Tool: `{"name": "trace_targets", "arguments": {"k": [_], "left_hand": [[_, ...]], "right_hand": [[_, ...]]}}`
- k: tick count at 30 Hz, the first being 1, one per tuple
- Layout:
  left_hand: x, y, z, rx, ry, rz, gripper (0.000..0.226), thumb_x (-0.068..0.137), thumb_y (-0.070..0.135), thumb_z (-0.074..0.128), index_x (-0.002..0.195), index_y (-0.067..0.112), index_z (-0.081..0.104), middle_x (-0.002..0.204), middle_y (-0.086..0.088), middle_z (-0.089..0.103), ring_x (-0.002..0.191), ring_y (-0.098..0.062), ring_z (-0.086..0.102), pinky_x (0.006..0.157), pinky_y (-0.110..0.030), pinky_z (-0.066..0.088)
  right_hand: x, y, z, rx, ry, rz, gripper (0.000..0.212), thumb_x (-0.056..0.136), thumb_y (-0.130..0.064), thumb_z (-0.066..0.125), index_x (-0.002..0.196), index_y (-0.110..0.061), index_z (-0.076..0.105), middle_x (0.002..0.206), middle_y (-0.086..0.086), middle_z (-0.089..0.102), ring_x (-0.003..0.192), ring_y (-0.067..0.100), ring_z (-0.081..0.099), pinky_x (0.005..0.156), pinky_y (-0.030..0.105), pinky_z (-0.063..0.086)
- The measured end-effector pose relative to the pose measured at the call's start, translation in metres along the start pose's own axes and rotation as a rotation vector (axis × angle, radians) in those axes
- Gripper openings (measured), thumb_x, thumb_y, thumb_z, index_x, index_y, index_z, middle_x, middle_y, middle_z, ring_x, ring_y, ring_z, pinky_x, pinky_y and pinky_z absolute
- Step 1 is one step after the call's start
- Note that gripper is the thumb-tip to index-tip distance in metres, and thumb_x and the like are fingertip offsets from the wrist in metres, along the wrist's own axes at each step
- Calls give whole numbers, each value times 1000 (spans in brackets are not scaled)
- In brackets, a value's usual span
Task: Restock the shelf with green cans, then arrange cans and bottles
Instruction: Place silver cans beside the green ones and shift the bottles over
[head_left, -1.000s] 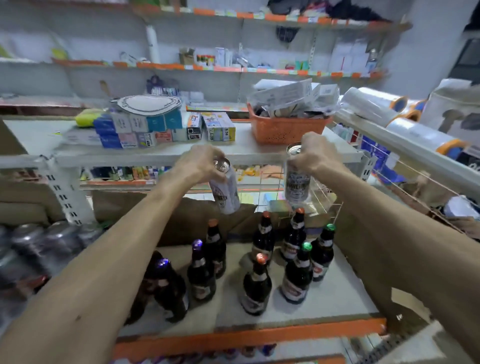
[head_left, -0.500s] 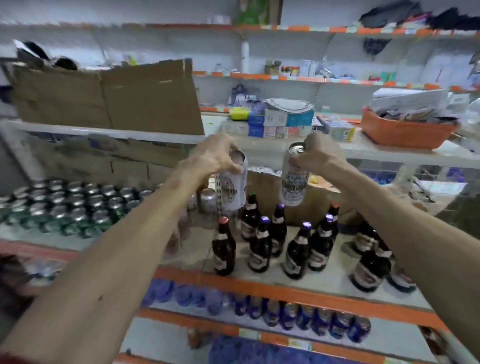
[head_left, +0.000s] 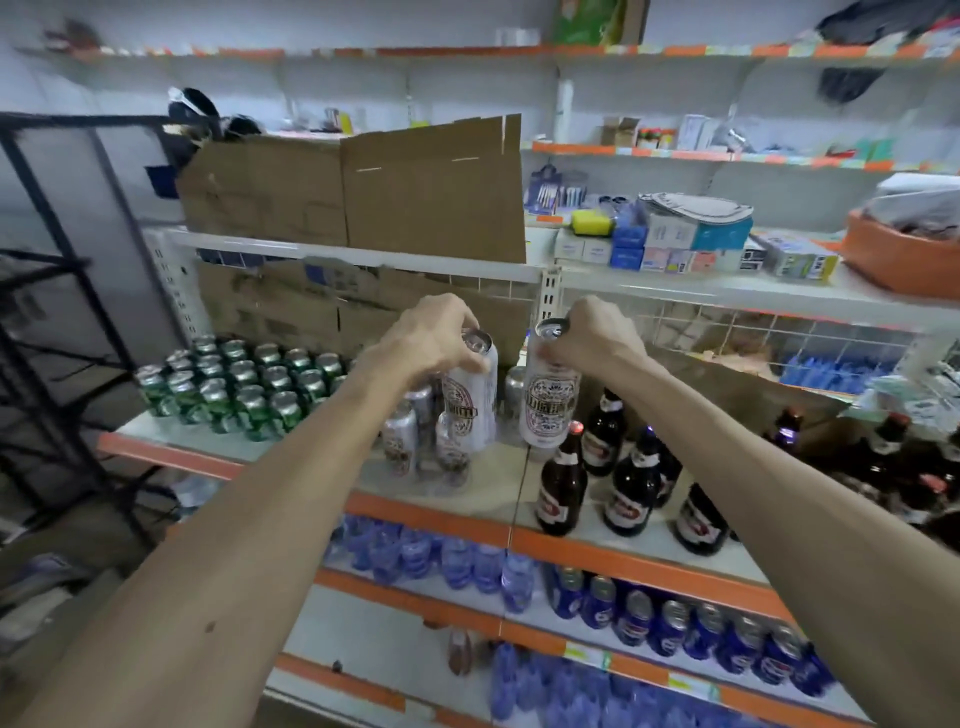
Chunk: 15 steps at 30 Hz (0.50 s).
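My left hand (head_left: 431, 338) grips the top of a tall white can (head_left: 470, 400), and my right hand (head_left: 592, 338) grips the rim of a second white can (head_left: 549, 400). Both cans hang just above the shelf (head_left: 493, 491), side by side. Below the left one stand several short silver cans (head_left: 402, 441). A block of green cans (head_left: 239, 384) fills the shelf's left part. Brown bottles (head_left: 631, 488) stand on the right part.
Flattened cardboard (head_left: 431, 192) leans on the upper shelf behind the cans. Blue water bottles (head_left: 457, 564) and blue cans (head_left: 675, 623) fill the lower shelves. A black metal rack (head_left: 47, 332) stands at the left. Small boxes (head_left: 675, 244) and an orange basket (head_left: 904, 254) sit upper right.
The view has swung left, bringing the green cans into full sight. Both hands have carried the white cans left and down, to just over the silver cans.
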<state>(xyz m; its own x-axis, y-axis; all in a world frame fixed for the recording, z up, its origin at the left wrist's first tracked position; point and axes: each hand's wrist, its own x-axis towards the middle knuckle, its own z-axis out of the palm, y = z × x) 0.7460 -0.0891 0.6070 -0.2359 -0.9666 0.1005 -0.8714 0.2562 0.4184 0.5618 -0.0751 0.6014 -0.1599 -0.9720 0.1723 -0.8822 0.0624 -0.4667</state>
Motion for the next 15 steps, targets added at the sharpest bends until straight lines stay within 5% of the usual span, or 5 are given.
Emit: {"name": "trace_targets", "arguments": {"k": [3, 8, 15], "left_hand": [[12, -20, 1, -47, -35, 17, 46, 73, 34, 84, 113, 16, 70, 110, -2, 70, 87, -17, 63, 76, -32, 46], [48, -45, 1, -75, -105, 95, 58, 76, 30, 82, 128, 12, 62, 127, -6, 65, 105, -20, 63, 98, -41, 49], [111, -57, 9, -82, -171, 176, 59, 75, 29, 84, 127, 13, 62, 130, -5, 64, 108, -21, 64, 98, -43, 49]], "right_hand": [[10, -9, 19, -17, -5, 14, 28, 78, -23, 76, 68, -11, 52, 85, 9, 65, 80, 28, 64, 69, 38, 56], [37, -22, 42, -39, 49, 121, 34, 78, -32, 77, 69, -12, 52, 87, 11, 64, 82, 28, 63, 65, 32, 46], [73, -22, 54, -32, 88, 224, 32, 76, -33, 80, 84, -7, 64, 88, 10, 68, 84, 28, 65, 71, 37, 55]]}}
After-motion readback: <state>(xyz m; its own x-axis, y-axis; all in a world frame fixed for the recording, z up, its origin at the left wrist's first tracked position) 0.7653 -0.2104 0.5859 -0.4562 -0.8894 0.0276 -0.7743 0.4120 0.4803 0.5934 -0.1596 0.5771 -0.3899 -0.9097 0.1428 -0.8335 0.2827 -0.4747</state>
